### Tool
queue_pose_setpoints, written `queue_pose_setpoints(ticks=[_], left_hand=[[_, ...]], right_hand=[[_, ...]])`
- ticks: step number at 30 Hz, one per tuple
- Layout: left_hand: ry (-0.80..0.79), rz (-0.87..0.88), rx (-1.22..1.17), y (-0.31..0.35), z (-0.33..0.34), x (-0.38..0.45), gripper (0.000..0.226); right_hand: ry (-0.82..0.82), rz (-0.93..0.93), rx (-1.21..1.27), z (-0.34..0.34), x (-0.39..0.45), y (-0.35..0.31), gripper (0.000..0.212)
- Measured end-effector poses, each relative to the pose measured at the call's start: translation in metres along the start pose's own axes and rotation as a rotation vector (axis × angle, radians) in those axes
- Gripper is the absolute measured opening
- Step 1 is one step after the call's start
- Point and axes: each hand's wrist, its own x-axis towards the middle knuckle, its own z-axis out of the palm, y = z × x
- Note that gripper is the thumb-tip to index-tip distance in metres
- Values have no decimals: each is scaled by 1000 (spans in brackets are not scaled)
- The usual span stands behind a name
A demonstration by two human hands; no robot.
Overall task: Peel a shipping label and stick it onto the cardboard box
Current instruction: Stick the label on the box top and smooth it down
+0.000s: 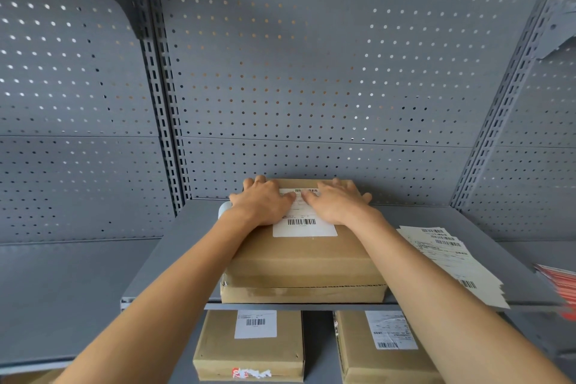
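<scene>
A brown cardboard box lies on the grey shelf, stacked on a flatter box. A white shipping label with barcodes lies flat on the top box. My left hand rests palm down on the label's left side, fingers spread. On the label's right side my right hand lies flat in the same way. The two thumbs nearly meet over the label's middle. Neither hand holds anything.
A fanned stack of label sheets lies at the right of the shelf, with red papers at the far right edge. A white object peeks out behind my left wrist. Two labelled boxes sit below. Pegboard wall stands behind.
</scene>
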Motion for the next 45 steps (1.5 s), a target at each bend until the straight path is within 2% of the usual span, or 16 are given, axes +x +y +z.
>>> queue_pose_setpoints(ticks=[11, 17, 20, 22, 25, 28, 37, 41, 45], left_hand=[[24, 35, -56, -9, 3, -1, 33], [36, 48, -113, -11, -1, -3, 35], [53, 48, -77, -13, -4, -9, 41], [65, 19, -42, -10, -6, -17, 53], [51, 11, -38, -2, -4, -28, 66], [58, 36, 6, 3, -1, -35, 64], [44, 86, -29, -3, -6, -44, 46], [53, 116, -54, -12, -6, -43, 29], [55, 128, -86, -14, -6, -43, 30]], right_hand=[[-32, -84, 100, -6, -5, 19, 52], [-3, -122, 139, -7, -7, 27, 49], [24, -99, 90, -9, -13, 22, 52], [24, -78, 81, -9, -20, 17, 57], [-5, -56, 78, -6, -31, 6, 73], [20, -49, 55, -2, -36, 1, 83], [-18, -99, 119, -7, -37, 16, 60], [-11, -128, 167, -9, -38, 22, 52], [-4, -143, 207, -8, -37, 27, 48]])
